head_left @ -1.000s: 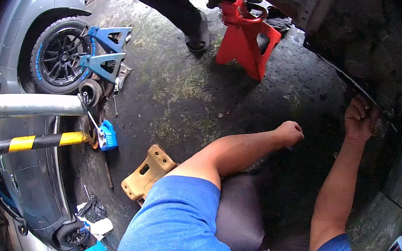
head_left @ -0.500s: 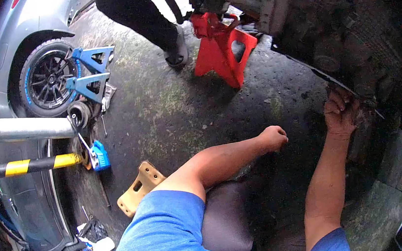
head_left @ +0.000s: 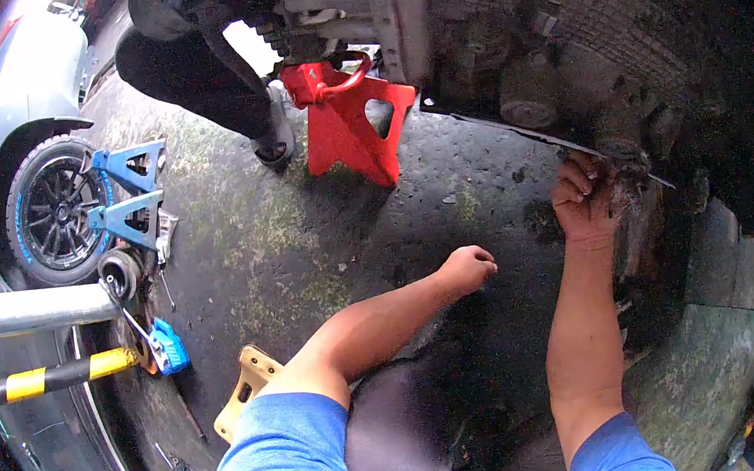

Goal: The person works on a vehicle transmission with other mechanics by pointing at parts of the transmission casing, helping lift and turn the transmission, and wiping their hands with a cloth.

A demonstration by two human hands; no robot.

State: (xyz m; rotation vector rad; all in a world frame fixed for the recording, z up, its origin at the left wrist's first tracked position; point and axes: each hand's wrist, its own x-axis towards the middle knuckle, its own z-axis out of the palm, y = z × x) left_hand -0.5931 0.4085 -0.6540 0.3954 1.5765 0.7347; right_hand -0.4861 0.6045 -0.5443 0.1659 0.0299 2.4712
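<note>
My right hand (head_left: pixel 585 198) reaches up to the underside of a raised car (head_left: pixel 504 44), its fingers curled against the thin edge of a dark underbody panel (head_left: pixel 514 131). What those fingertips pinch is hidden in shadow. Beyond my raised knee (head_left: pixel 391 439), my left hand (head_left: pixel 467 270) hangs with its fingers curled in, and nothing shows sticking out of it. A red jack stand (head_left: pixel 351 127) stands on the floor under the car, farther off than both hands.
Another person's dark-clothed leg (head_left: pixel 192 80) is beside the red stand. To the left are blue jack stands (head_left: pixel 134 221), a grey car (head_left: pixel 34 79), a metal post (head_left: pixel 32 309) and a striped bar (head_left: pixel 58 376). A tan board (head_left: pixel 250 385) lies by my left arm.
My view has shifted, so the scene sits farther left and slightly lower. My right hand stays at the panel edge, and my left hand keeps its curled pose.
</note>
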